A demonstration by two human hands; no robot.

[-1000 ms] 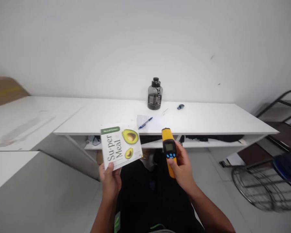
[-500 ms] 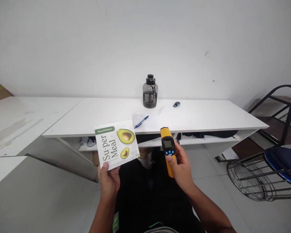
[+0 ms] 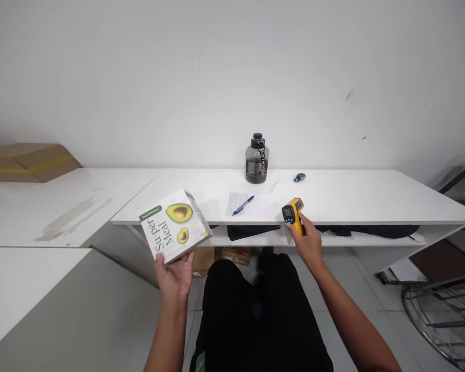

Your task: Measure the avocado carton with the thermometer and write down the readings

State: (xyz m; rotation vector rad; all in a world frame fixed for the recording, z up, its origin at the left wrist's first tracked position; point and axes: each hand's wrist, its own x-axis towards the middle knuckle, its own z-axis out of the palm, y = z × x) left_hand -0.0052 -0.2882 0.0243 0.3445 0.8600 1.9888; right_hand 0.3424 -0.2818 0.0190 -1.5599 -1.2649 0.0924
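My left hand (image 3: 177, 275) grips the lower edge of a white box (image 3: 175, 225) printed with avocados and the words "Su-per Meal". The box is tilted, its face toward me and one side showing, in front of the desk's left part. In my right hand (image 3: 308, 242) is a yellow and black infrared thermometer (image 3: 293, 214), held by its handle near the desk's front edge. Its small screen and blue buttons face me. Between the two hands, a blue pen (image 3: 243, 205) lies across a printed sheet of paper (image 3: 232, 200) on the desk.
A grey jug bottle (image 3: 257, 163) stands at the back of the white desk (image 3: 344, 199), with a small dark object (image 3: 299, 177) to its right. A cardboard box (image 3: 31, 161) sits at far left. Dark items lie on the under-desk shelf (image 3: 294, 238). A wire-framed stool (image 3: 445, 320) stands right.
My right hand has moved the thermometer forward and right, over the desk edge. The box in my left hand has turned, showing its side. The camera view has shifted left.
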